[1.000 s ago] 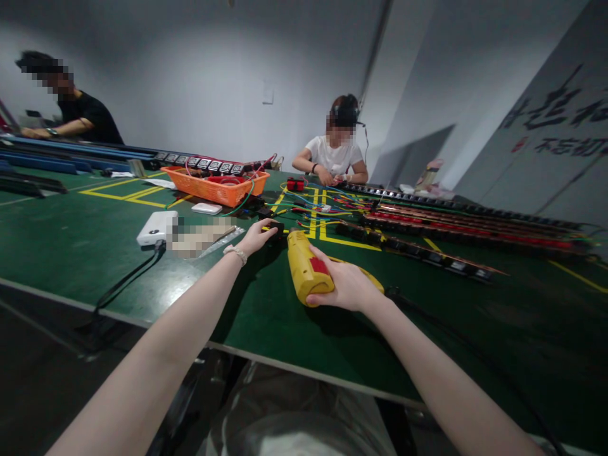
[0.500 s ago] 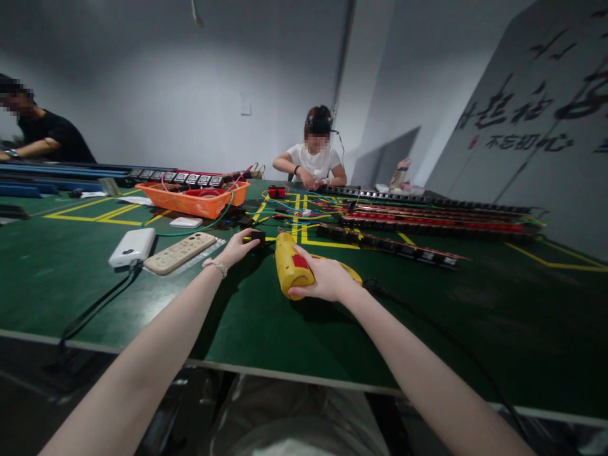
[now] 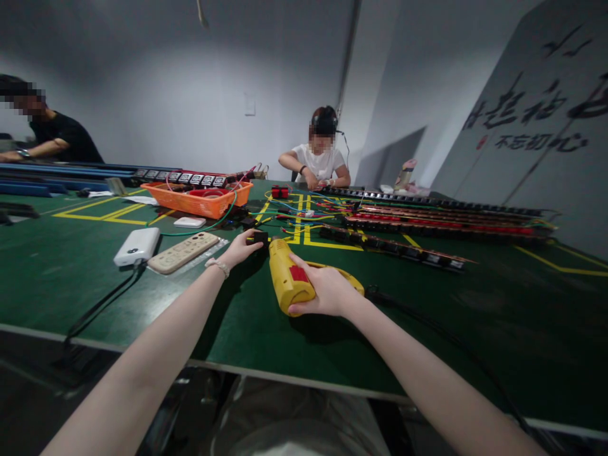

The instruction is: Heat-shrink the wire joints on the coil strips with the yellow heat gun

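My right hand (image 3: 327, 290) is wrapped round a yellow heat gun (image 3: 289, 282) with a red patch on its side. The heat gun's nozzle points away from me and toward the left, close to a small black block (image 3: 260, 239). Between the fingers of my left hand (image 3: 240, 250) is that black block, held just above the green table (image 3: 237, 329). Coloured wires (image 3: 294, 231) lie just beyond the nozzle. A black cord (image 3: 418, 310) runs from the heat gun to the right.
An orange basket (image 3: 197, 204) with parts stands at the back left. Nearer lie a white power bank (image 3: 137, 247) and a beige power strip (image 3: 183, 252). Long black strips (image 3: 408, 250) with wires stretch to the right. A co-worker (image 3: 320, 161) sits opposite, another person (image 3: 61, 136) at far left.
The heat gun's nozzle has swung left and nearer to the black block, and its rear has come slightly toward me. My left hand keeps its hold on the block. The view has shifted slightly.
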